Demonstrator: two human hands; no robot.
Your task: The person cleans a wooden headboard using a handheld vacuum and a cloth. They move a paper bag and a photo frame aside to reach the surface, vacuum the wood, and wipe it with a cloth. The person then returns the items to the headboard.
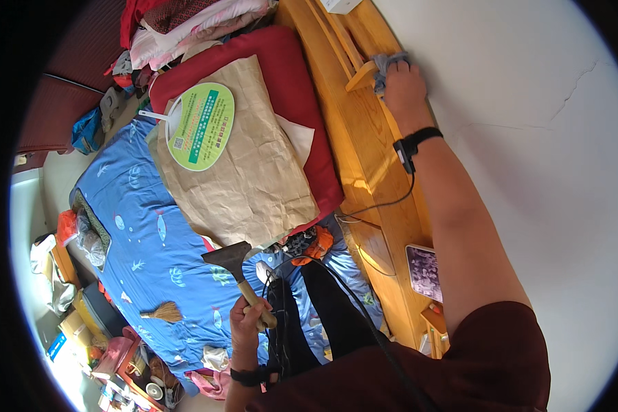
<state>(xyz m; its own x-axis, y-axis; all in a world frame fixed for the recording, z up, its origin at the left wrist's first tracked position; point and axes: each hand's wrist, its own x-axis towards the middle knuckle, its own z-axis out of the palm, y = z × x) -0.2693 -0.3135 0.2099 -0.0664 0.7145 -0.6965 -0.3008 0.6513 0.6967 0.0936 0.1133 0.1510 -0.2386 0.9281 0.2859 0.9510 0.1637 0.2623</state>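
Observation:
In my left hand (248, 318) is a scraper (230, 261) with a wide dark metal blade and a wooden handle. Its blade points away from me, over the bed near the edge of a sheet of brown paper (247, 159). My right arm stretches far out to the wooden headboard (360, 149). There my right hand (406, 92) presses a bunched grey cloth (389, 64) against the end of a wooden shelf piece (362, 77), close to the white wall (520, 103). Fingers hide part of the cloth.
A green hand fan (202, 126) lies on the paper, over a red folded quilt (309, 103). The blue bedsheet (159, 242) holds a small straw brush (164, 312). A framed picture (423, 272) stands by the headboard. A black cable (350, 291) crosses my legs. Folded bedding (201, 31) is piled beyond.

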